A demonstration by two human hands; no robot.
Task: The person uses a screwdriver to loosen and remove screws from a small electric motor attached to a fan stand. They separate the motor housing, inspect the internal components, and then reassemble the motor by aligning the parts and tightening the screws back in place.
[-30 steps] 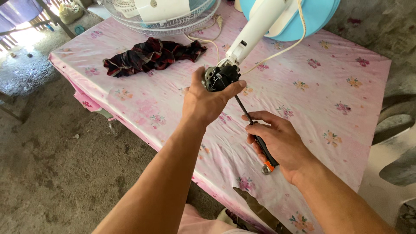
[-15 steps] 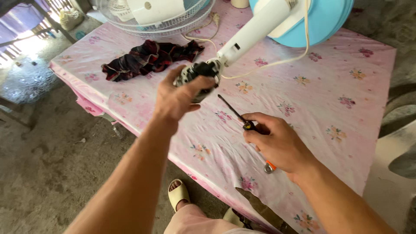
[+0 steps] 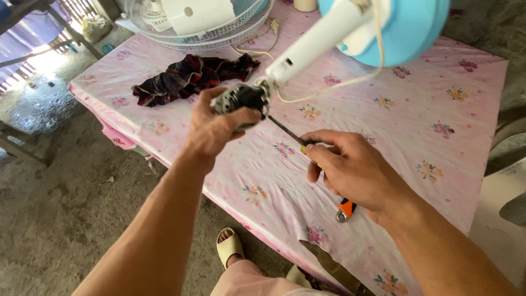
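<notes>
The fingers of the left hand (image 3: pixel 216 129) are curled tight around a dark, round motor piece (image 3: pixel 241 100) at the end of a white fan neck (image 3: pixel 318 44), holding it up above the table. The right hand (image 3: pixel 350 170) is closed on a screwdriver (image 3: pixel 290 133): thumb and fingers pinch the handle near the shaft, and the thin dark shaft points up-left, its tip at the underside of the motor piece. The orange butt of the handle (image 3: pixel 346 209) sticks out below the palm.

The white neck runs up to a light-blue round fan base (image 3: pixel 408 27) at the top edge, with a pale cord (image 3: pixel 334 85) looping down beside it.

Below lies a table covered with a pink cloth printed with small flowers (image 3: pixel 438 98). On its far left part sits a crumpled dark plaid rag (image 3: pixel 189 77), and behind that a white wire fan guard (image 3: pixel 219 33) with a white housing lying in it. The cloth is torn at the near edge.

The floor is bare grey concrete (image 3: pixel 66 219), bright and wet-looking at the upper left. A foot in a pale sandal (image 3: pixel 230 246) shows under the table edge.
</notes>
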